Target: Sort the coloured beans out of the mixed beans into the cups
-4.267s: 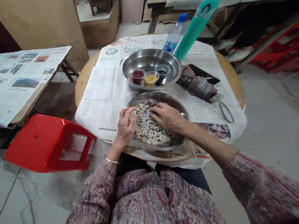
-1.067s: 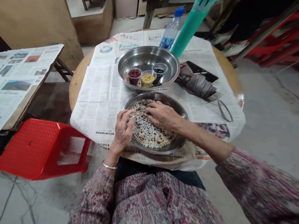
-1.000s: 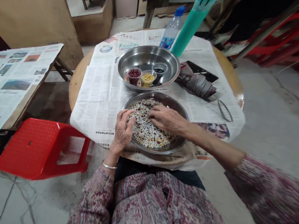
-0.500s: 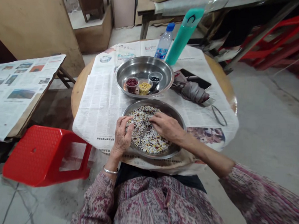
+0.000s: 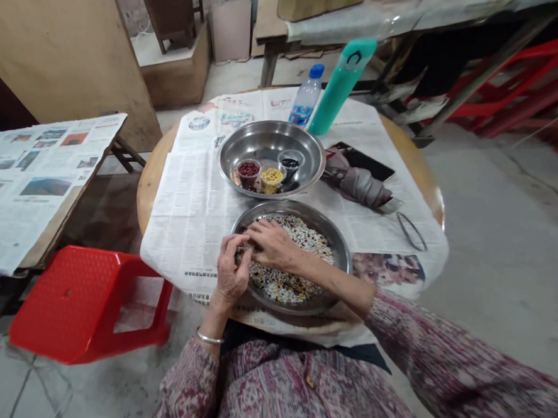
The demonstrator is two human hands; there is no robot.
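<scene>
Head view: near bowl (image 5: 345,257) on the worktop (image 5: 152,182).
Grains (image 5: 308,236): white, yellow and dark bits, inside the near bowl.
Left hand (image 5: 231,272): at the bowl's left edge, fingers bent.
Right hand (image 5: 274,243): over the grains, by the left hand.
Grip: can't tell if either holds grains.
Far bowl (image 5: 265,132): has three cups (image 5: 271,180).

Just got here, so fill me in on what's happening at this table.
A person has both hands in the nearer steel bowl, which holds a mix of white, dark red, yellow and black grains. The right hand has reached across to the left side of the nearer bowl, close beside the left hand at the rim. Just beyond, a second bowl holds cups of red, yellow and black pieces.
</scene>
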